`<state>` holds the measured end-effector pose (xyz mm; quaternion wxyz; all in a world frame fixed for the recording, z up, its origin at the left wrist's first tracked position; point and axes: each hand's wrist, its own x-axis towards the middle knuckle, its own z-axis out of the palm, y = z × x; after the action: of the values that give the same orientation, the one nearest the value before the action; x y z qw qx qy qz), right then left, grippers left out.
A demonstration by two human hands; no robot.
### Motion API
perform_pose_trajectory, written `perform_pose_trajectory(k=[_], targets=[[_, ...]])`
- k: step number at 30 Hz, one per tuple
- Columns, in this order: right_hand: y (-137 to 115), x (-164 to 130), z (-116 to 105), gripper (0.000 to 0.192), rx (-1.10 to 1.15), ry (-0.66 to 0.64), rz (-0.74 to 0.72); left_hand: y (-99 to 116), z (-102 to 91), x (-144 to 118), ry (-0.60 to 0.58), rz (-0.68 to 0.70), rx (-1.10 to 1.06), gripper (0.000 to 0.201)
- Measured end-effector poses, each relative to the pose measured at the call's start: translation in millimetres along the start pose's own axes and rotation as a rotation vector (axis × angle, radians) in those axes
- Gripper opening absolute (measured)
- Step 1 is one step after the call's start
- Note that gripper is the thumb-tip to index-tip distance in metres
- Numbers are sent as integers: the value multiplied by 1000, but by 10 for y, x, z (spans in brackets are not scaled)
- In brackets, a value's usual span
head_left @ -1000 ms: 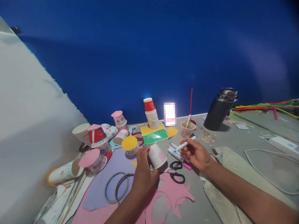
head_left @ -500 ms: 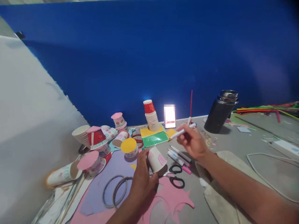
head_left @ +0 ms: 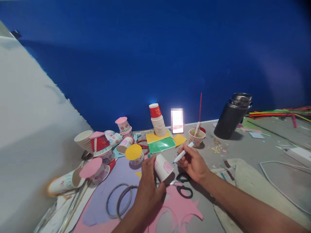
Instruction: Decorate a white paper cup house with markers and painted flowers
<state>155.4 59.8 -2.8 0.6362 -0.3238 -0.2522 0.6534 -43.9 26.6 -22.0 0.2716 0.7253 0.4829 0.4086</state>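
Left hand grips the white paper cup tilted over pink paper; right hand, at three o'clock, pinches a marker, tip just beside the cup's pink drawing, apparently unfinished.

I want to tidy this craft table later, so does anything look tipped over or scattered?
Yes. Left of the left hand, several decorated paper cups lie tipped in a heap, one cup flat on its side. Paper scraps litter the table near the flask.
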Motion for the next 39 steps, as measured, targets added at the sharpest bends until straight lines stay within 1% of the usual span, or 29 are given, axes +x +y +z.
perform_pose_trajectory(k=[5,7,10,15,20,22,24,27,31,32,33,36,39], targets=[[-40,-83,135,52,10,-33,41,0,2,-5,-6,36,5,69],[-98,-60,139,52,-8,-37,67,-4,7,-2,0,42,4,71],[-181,17,78,55,-33,-21,78,11,1,4,-13,26,1,72],[-178,83,-129,56,-53,21,26,37,-14,5,-21,-45,7,66],[-125,53,-266,55,-112,23,2,-47,8,-6,-19,-40,14,76],[-124,46,-272,54,-139,5,-7,-65,10,-3,-26,-33,12,78],[-129,46,-260,55,-164,-13,-25,-57,3,3,-34,-27,1,76],[-141,49,-239,54,-197,-30,-70,-3,-22,7,-59,-30,-6,71],[-166,29,-250,53,-246,-32,-105,79,-59,7,-80,-66,-12,74],[-173,18,-260,53,-258,-29,-107,87,-64,12,-77,-70,-14,72],[-178,4,-271,53,-271,-26,-110,87,-67,20,-64,-72,-18,70],[-196,-46,-289,48,-303,-11,-108,47,-72,48,-79,-52,-39,71],[-228,-111,-257,46,-434,-6,-196,3,-86,64,-71,-25,-15,73]])
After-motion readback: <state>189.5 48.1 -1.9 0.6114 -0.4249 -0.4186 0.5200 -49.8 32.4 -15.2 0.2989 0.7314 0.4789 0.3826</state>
